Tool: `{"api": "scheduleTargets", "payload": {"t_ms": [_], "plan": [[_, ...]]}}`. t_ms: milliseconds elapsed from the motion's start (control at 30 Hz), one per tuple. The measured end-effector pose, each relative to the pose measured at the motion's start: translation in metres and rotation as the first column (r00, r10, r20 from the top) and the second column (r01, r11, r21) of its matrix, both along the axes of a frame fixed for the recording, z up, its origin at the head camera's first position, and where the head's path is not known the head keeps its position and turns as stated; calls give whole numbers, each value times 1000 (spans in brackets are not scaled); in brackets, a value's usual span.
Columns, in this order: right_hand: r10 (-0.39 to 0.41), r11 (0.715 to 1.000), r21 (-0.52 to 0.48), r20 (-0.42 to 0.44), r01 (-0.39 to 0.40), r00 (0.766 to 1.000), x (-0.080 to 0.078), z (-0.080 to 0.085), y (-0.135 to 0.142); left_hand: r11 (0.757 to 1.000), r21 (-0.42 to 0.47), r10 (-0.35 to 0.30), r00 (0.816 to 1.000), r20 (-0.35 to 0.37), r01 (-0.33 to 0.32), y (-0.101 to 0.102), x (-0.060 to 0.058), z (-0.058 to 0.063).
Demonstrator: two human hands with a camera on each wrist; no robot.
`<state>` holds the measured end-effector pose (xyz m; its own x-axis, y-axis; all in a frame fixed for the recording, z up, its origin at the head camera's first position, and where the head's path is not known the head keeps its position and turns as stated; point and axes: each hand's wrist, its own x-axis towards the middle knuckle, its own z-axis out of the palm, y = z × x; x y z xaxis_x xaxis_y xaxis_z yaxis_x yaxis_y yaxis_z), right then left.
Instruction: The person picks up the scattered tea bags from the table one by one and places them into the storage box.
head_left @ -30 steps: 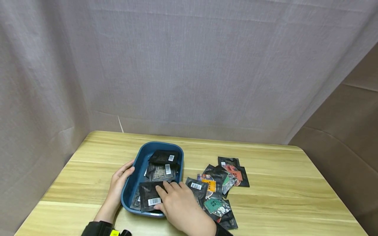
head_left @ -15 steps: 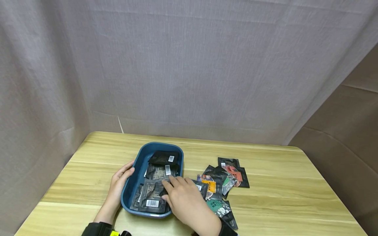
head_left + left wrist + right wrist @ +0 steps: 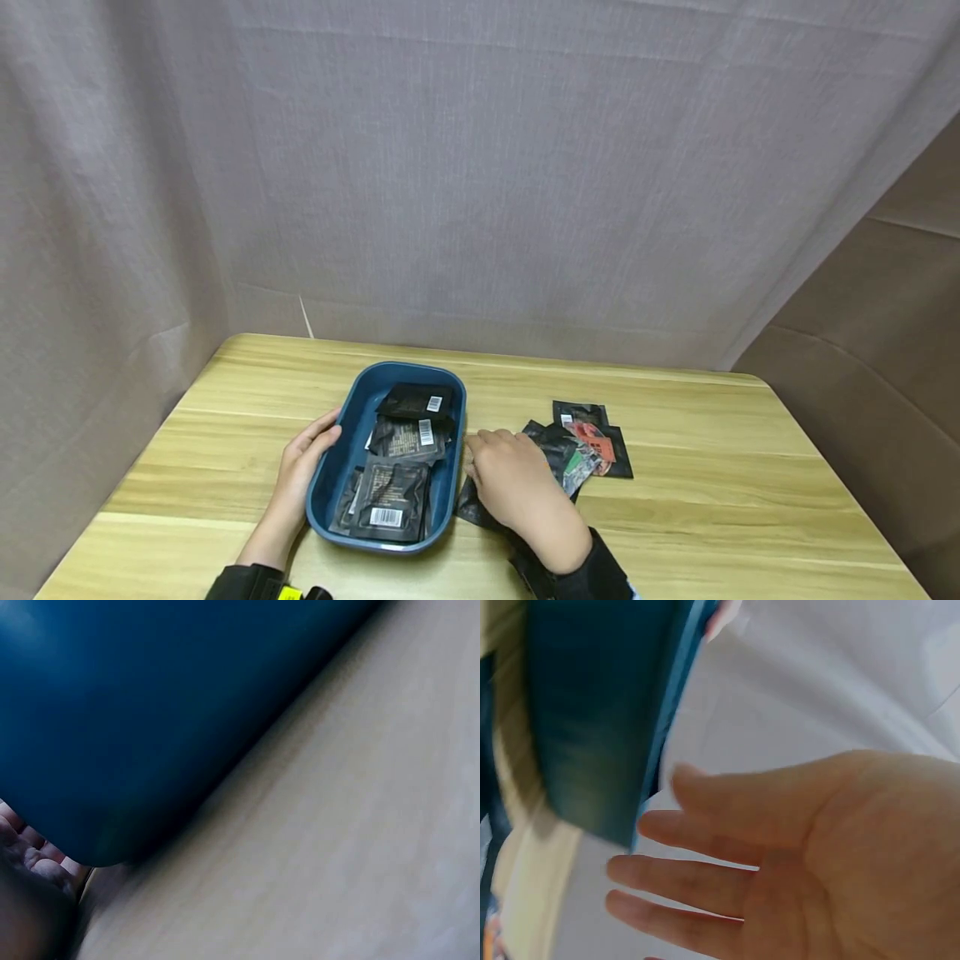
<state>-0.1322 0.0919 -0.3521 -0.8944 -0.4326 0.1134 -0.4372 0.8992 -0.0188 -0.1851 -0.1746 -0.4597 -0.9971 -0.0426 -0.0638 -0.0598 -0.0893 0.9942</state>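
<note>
My left hand point(image 3: 300, 467) rests against the left side of a blue plastic bin point(image 3: 313, 498), fingers along its outer wall. Several small black packets lie in the bin; the front one point(image 3: 390, 492) has its barcode up. Just right of the bin, my right hand point(image 3: 519, 479) is over a pile of similar packets and hides part of it. The right wrist view shows that hand point(image 3: 780, 847) with extended fingers and nothing between them, beside the bin's wall point(image 3: 600, 712). In the left wrist view the bin point(image 3: 135, 712) covers most of the left hand.
More packets with red and green labels point(image 3: 592, 446) overlap on the wooden table point(image 3: 712, 483), behind and right of the right hand. A grey cloth point(image 3: 480, 183) hangs behind the table's far edge.
My right hand has left the front packet lying in the bin, then moved right over the loose packets. The left hand and the bin have stayed put.
</note>
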Motion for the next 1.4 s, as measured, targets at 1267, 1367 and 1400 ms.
{"api": "scheduleTargets", "payload": {"t_ms": [1267,1367,1400], "plan": [[-105,991,-75,75,110,992,-30,-22,29,1000,24,-1,1000,11,1,0,-1,0],[-85,991,-102,15,86,996,-27,-19,30,1000,16,-5,1000,10,5,0,-1,0],[-79,991,-108,-9,77,997,-27,-17,30,1000,15,-7,1000,8,7,0,-1,0]]}}
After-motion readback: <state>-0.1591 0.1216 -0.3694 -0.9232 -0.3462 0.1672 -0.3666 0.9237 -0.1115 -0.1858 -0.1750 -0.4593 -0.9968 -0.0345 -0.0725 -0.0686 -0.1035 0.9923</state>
